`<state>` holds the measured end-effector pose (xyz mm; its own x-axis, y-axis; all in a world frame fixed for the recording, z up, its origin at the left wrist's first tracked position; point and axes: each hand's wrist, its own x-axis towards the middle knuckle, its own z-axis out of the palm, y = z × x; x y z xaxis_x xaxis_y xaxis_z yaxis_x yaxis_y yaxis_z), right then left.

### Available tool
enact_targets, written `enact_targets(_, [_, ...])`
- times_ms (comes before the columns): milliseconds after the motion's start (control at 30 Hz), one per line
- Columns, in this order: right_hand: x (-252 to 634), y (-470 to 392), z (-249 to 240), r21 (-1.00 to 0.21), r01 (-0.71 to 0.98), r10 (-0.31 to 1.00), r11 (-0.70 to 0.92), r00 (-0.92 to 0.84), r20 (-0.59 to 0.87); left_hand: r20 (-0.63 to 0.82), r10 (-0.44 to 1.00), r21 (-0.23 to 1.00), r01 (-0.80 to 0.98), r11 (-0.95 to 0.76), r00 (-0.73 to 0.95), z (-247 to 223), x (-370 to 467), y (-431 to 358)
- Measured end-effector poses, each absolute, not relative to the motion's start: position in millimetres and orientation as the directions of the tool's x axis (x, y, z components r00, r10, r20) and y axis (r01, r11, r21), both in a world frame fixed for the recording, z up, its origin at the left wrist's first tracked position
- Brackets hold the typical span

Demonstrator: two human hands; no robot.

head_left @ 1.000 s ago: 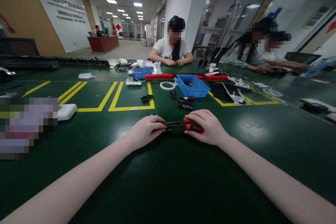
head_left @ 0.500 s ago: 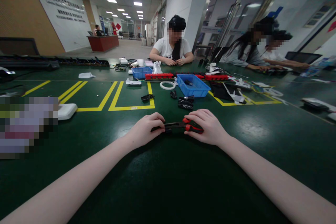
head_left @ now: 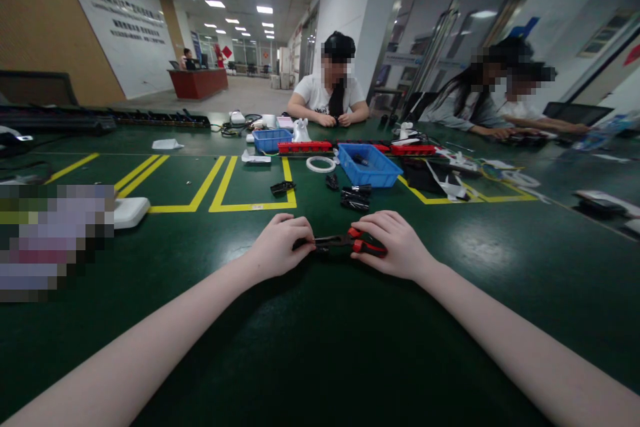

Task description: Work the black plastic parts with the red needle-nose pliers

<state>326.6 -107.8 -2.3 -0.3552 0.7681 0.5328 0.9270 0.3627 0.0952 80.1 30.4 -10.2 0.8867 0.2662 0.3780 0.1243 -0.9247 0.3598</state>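
Observation:
Red-handled pliers lie low over the green table, their jaws pointing left. My right hand is wrapped round the handles. At the jaw tips my left hand is closed in a pinch; what its fingers hold is too small and hidden to make out. A small black piece shows just beneath the jaws, beside the left fingertips. Beyond the hands lie black wrapped parts, a smaller black piece and another black part.
Behind the parts stand a blue bin, a white tape ring, a smaller blue bin and red strips. A white box sits at left. A person sits opposite, others at right.
The fingers of my left hand have shifted slightly at the jaw tips, and less of the small black piece shows. My right hand keeps its hold on the pliers.

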Motion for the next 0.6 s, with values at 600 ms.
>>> enact_targets(600, [327.0, -109.2, -0.3, 0.101, 0.924, 0.766, 0.368, -0.363, 0.530, 0.399, 0.275, 0.481, 0.055, -0.875, 0.875, -14.3, 75.5, 28.5])
